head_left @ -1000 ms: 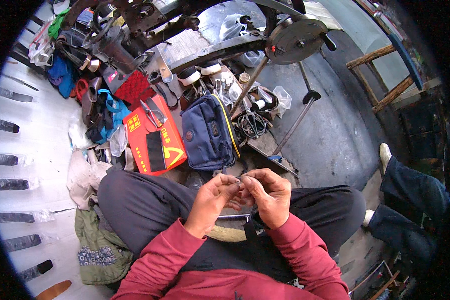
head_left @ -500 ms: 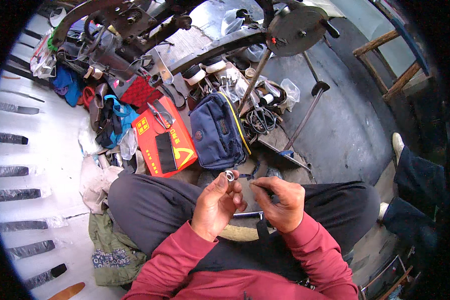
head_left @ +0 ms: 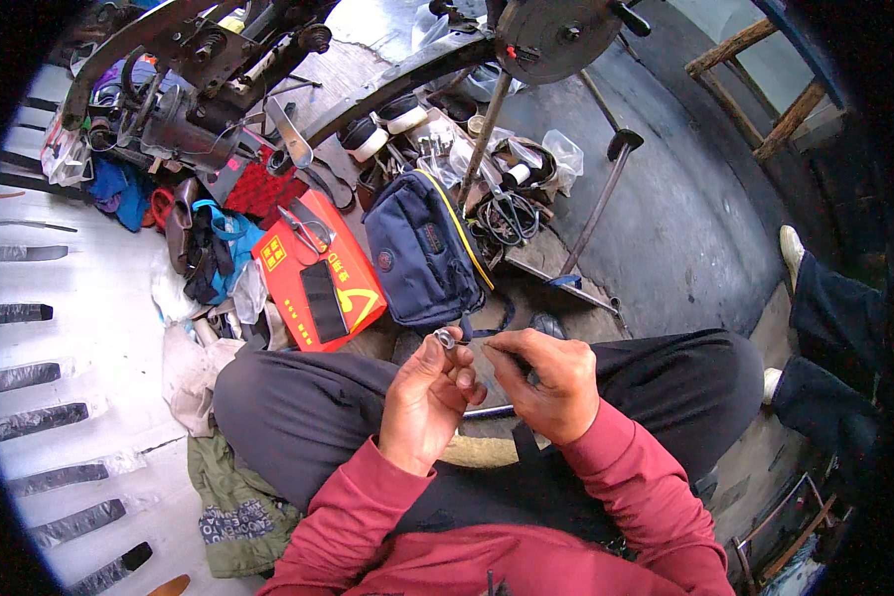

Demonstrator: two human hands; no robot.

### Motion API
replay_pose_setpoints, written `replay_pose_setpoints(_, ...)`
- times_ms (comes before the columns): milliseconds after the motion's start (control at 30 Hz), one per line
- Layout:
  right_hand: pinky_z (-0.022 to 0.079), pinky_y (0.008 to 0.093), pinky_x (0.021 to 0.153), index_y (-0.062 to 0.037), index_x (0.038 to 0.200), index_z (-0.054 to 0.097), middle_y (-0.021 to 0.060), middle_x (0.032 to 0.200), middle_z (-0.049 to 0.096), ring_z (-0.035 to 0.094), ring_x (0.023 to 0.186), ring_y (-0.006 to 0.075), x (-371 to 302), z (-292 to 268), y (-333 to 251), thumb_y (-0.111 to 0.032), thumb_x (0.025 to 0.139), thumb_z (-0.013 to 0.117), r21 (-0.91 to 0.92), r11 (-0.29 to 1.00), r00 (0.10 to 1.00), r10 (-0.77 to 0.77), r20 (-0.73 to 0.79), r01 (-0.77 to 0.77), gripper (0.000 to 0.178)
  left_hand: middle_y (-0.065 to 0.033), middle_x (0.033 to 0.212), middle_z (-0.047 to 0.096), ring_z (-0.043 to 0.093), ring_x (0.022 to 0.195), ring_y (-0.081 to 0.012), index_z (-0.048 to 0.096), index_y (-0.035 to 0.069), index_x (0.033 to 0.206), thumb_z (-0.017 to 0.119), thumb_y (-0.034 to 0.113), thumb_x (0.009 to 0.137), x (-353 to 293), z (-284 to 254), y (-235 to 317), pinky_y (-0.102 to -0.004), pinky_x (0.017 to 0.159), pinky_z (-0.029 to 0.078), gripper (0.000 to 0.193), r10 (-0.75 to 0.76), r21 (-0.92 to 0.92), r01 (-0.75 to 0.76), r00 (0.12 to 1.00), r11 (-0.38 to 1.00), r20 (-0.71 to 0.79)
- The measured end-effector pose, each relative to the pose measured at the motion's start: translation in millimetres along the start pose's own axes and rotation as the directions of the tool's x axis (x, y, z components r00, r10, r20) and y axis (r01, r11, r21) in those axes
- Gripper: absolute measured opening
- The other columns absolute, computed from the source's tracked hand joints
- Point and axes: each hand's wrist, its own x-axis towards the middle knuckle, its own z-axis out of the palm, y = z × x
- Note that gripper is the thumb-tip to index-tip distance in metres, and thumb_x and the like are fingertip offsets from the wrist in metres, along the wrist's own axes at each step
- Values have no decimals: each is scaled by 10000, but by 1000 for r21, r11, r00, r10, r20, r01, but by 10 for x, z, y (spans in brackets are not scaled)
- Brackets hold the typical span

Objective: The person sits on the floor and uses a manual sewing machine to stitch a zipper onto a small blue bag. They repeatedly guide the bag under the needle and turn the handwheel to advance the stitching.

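The left hand (head_left: 420,402) pinches a small shiny ring (head_left: 445,339) just left of the right hand (head_left: 554,385), whose fingertips close together, on what I cannot tell.

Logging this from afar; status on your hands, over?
Left hand: pinching small silvery ring. Right hand: fingertips together, contents unclear. Navy yellow-trimmed bag beyond hands.

1 small gap btwn L hand (head_left: 427,402) & R hand (head_left: 551,382), navy bag (head_left: 419,253) blocking ahead, red box (head_left: 290,278) fwd-L
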Motion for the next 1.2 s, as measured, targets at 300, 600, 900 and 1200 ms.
replay_pose_setpoints(300, 555, 382, 578, -12, 955, 671, 153, 786, 675, 706, 681, 327, -17, -19, 20, 0, 825, 711, 22, 999, 997, 33, 70, -35, 136, 1, 954, 649, 547, 758, -108, 606, 113, 1194, 599, 385, 1009, 10, -12, -26, -328, 711, 437, 329, 9, 29, -8, 1000, 1000, -20)
replay_pose_setpoints(600, 555, 382, 573, -16, 943, 669, 155, 785, 674, 704, 674, 330, -7, 11, 43, -8, 832, 707, 8, 1000, 999, 5, 51, -5, 118, -22, 956, 654, 581, 792, -122, 585, 78, 1201, 617, 356, 1004, 4, -8, -16, -348, 740, 470, 342, 4, -12, -4, 1000, 1000, -13)
replay_pose_setpoints(900, 560, 381, 574, -22, 941, 670, 152, 779, 675, 706, 670, 323, -8, 22, 38, -16, 836, 708, -4, 1000, 998, 15, 57, -14, 112, -20, 955, 654, 585, 801, -121, 575, 78, 1202, 622, 356, 1001, 2, -11, -14, -346, 743, 472, 346, -2, -21, 2, 1000, 1000, 15)
replay_pose_setpoints(1200, 559, 375, 574, -25, 947, 672, 140, 758, 670, 704, 653, 307, -20, 49, 28, -36, 859, 689, 39, 999, 994, 19, 108, -24, 90, -37, 988, 663, 610, 827, -139, 595, 74, 1226, 610, 255, 1016, -5, 5, -35, -331, 736, 496, 278, 21, 101, -25, 999, 995, 42)
